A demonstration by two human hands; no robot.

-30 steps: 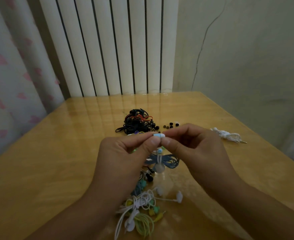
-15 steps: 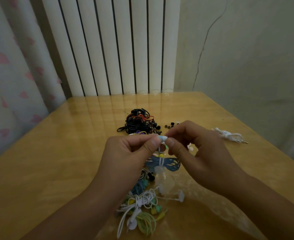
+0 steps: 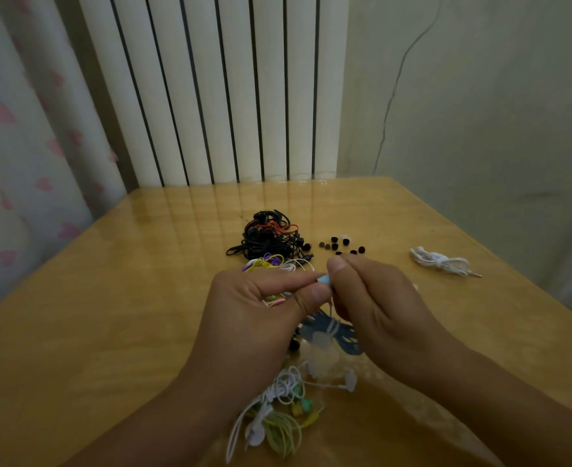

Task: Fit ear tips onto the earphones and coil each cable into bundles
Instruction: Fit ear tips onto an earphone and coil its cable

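Between both hands: blue earbud (image 3: 324, 280) | left hand (image 3: 261, 318) pinches it | right hand (image 3: 375, 308) pinches it too

Both hands meet above the desk (image 3: 116, 315). The left hand (image 3: 257, 318) and right hand (image 3: 375, 308) pinch a small light-blue earbud (image 3: 324, 280) between thumb and fingers (image 3: 337, 264), and its blue coiled cable (image 3: 328, 335) hangs just below. Farther back lie a black cable tangle (image 3: 267, 239), scattered black ear tips (image 3: 340, 245) beside it, and a white bundled earphone (image 3: 441, 261) off to the right. White and green earphones (image 3: 278, 419) lie near the wrists.
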